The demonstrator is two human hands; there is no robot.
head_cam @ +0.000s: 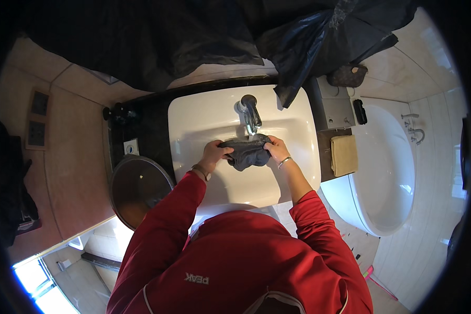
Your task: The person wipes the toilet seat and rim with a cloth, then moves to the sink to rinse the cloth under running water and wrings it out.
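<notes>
A dark grey piece of cloth (248, 153) is stretched between my two hands over the white washbasin (239, 192). My left hand (216, 153) pinches its left end, thumb on top. At the other end, my right hand (276, 150) grips the cloth's edge. Right above the cloth's upper edge is the spout of a chrome faucet (252, 117), and water seems to reach the fabric there. The cloth looks wet and hangs in folds below my fingers. Its exact kind cannot be told.
Black plastic sheeting (298, 51) hangs over the basin's back edge. A dark round basin (141, 192) stands at the left. On the right are a grey box (333, 108), a folded tan towel (344, 156) and a white bathtub (388, 168).
</notes>
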